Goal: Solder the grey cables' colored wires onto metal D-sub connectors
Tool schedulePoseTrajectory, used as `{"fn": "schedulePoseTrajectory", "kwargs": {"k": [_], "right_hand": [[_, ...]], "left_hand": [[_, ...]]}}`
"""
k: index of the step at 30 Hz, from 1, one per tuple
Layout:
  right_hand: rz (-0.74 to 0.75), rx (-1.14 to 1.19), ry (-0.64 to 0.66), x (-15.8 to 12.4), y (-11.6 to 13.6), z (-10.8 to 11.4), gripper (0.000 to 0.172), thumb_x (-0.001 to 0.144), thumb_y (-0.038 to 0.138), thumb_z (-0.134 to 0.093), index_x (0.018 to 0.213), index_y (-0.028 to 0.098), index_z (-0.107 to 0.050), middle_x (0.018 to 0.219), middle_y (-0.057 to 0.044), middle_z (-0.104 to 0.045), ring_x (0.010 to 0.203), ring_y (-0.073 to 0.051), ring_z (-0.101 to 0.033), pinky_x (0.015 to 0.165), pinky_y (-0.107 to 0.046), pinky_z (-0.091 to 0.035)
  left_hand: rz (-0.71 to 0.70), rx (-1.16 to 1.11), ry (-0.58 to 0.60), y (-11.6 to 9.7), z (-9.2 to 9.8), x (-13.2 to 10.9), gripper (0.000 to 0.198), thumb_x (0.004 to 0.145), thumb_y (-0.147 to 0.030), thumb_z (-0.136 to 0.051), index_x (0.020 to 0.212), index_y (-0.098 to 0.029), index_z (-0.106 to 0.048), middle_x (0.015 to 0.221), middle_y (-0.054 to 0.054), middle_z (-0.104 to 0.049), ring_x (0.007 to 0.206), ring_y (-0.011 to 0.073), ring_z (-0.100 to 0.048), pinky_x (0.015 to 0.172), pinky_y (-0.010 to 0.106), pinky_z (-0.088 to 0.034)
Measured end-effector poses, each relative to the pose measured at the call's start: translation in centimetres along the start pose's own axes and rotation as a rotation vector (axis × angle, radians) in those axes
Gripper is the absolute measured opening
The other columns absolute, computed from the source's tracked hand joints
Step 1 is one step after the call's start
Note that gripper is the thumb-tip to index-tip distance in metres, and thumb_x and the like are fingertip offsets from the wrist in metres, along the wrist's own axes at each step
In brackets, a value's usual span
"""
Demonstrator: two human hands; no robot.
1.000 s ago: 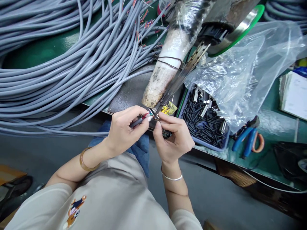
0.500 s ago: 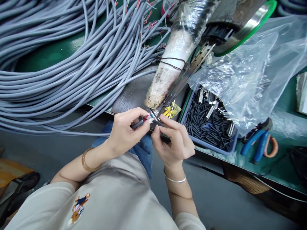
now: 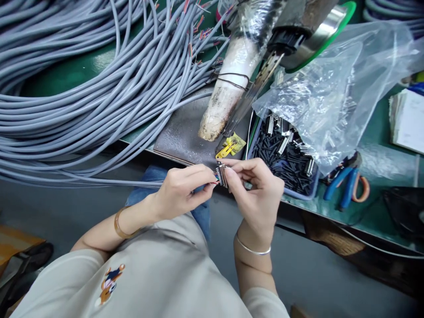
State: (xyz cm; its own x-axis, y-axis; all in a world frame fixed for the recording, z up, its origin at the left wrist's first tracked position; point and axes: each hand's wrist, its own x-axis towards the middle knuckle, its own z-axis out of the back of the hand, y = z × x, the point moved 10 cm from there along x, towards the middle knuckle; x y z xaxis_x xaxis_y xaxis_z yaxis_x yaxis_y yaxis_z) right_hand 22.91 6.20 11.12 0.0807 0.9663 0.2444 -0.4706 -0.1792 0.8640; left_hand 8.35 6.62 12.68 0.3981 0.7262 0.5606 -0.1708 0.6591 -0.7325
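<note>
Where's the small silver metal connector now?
The connector is just right of centre in the head view, held in the right hand, beside the left hand, just below the flat yellow strip.

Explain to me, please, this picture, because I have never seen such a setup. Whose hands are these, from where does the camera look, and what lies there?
There is no robot here, only a person working barehanded. The camera sits on their head and looks forward and down. The right hand holds a small metal connector; the left hand pinches thin coloured wires beside its pins. On the green bench lie many grey cables. To the right, a blue tray holds small black pieces and metal parts, partly covered by a clear plastic bag. Beside it lies a blue-handled tool.
</note>
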Motion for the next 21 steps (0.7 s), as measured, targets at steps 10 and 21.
{"fn": "schedulePoseTrajectory", "kwargs": {"k": [10,21], "right_hand": [[0.493,-0.191,-0.125,-2.5,5.2,-0.4,0.016,0.086,0.010,-0.073,0.085,0.023,-0.063,0.101,-0.002,-0.080,0.087,-0.015,-0.077,0.072,-0.026,-0.061],[0.030,-0.073,-0.251,-3.3,0.6,0.6,0.011,0.100,0.026,-0.057,0.091,0.022,-0.053,0.079,0.001,-0.074,0.047,-0.007,-0.056,0.044,-0.019,-0.041]], "left_hand": [[0.652,-0.727,-0.089,5.6,-0.3,-2.8,0.017,0.089,-0.027,-0.073,0.098,-0.017,-0.063,0.071,-0.001,-0.068,0.051,0.0070,-0.060,0.050,0.017,-0.048],[0.738,-0.876,-0.051,6.4,-1.0,-3.3,0.028,0.072,-0.033,-0.089,0.079,-0.015,-0.070,0.070,0.000,-0.070,0.048,0.0054,-0.055,0.044,0.017,-0.044]]}}
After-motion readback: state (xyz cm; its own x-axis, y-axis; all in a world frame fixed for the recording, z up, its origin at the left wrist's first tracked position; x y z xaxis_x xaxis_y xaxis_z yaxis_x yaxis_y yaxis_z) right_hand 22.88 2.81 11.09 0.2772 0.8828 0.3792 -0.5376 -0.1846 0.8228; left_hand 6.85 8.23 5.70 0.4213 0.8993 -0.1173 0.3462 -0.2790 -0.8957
